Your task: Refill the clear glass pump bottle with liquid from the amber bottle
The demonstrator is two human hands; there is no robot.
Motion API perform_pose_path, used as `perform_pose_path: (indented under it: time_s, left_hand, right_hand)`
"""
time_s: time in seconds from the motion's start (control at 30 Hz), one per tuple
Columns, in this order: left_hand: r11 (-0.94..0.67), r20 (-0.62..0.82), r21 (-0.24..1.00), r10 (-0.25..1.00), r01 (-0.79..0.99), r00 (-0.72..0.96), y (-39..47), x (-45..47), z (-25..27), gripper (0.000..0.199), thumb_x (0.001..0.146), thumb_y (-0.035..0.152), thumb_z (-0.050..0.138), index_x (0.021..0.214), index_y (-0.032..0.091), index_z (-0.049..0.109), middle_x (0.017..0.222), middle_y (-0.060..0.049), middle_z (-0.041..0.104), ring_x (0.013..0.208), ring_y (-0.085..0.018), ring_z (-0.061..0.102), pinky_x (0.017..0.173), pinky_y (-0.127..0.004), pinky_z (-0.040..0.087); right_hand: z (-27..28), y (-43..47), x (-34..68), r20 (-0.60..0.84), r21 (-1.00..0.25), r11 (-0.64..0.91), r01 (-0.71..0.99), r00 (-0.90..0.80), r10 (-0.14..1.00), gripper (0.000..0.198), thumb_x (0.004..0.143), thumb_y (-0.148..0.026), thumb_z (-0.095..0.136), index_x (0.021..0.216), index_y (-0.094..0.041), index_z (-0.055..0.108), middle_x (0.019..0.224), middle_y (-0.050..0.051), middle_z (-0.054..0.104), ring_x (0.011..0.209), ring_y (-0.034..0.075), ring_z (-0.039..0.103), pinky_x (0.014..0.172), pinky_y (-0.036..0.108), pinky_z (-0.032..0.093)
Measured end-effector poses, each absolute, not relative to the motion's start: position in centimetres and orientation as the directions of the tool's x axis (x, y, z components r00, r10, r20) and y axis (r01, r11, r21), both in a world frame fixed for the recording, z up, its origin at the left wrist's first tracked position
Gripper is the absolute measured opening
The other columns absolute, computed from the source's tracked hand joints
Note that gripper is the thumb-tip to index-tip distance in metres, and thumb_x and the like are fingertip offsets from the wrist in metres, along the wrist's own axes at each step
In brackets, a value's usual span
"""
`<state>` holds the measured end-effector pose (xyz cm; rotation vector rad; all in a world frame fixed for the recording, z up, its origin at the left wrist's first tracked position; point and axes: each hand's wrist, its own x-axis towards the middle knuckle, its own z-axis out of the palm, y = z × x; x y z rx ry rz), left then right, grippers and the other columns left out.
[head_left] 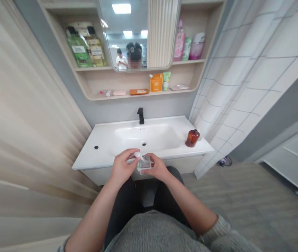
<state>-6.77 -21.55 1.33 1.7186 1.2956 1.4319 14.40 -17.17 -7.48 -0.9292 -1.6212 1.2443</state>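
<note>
My right hand (157, 167) is closed round the side of a small clear square container (145, 161), held in front of the washbasin's front edge. Between the thumb and fingers of my left hand (124, 164) is a small white piece (137, 154), right at the container's upper left corner. Whether this piece is a cap or something soft, I cannot tell. Both hands are close together above my lap, and the fingers hide part of the container.
Beyond my hands lies the white washbasin (162, 134) with a black tap (141, 116). An amber bottle (192, 138) stands on its right side, and a small black round piece (96, 147) lies on the left. Above hangs a mirror cabinet (164, 35) with toiletries; a curtain (225, 91) is at right.
</note>
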Motion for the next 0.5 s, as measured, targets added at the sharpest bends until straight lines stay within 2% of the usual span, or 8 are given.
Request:
perform_pose_path:
  time_s: [0.3, 0.5]
  left_hand:
    - [-0.363, 0.381, 0.919, 0.917, 0.155, -0.115, -21.1, -7.5, 0.8, 0.035, 0.087, 0.038, 0.09, 0.116, 0.02, 0.082, 0.117, -0.011, 0.085, 0.105, -0.026, 0.082, 0.098, -0.039, 0.067]
    - [-0.382, 0.398, 0.917, 0.872, 0.113, -0.286, -20.9, -10.5, 0.4, 0.041, 0.081, 0.044, 0.095, 0.106, 0.02, 0.072, 0.11, -0.011, 0.084, 0.103, -0.024, 0.081, 0.094, -0.036, 0.065]
  right_hand:
    - [-7.9, -16.7, 14.3, 0.199, -0.97, 0.234, 0.06, -0.349, 0.916, 0.077, 0.058, -0.046, 0.108, 0.123, -0.025, 0.071, 0.11, 0.003, 0.079, 0.097, 0.026, 0.075, 0.088, 0.037, 0.063]
    - [-8.2, -16.3, 14.3, 0.187, -0.975, 0.216, 0.046, -0.346, 0.919, 0.078, 0.057, -0.047, 0.108, 0.121, -0.026, 0.071, 0.11, 0.004, 0.08, 0.098, 0.026, 0.076, 0.09, 0.039, 0.064]
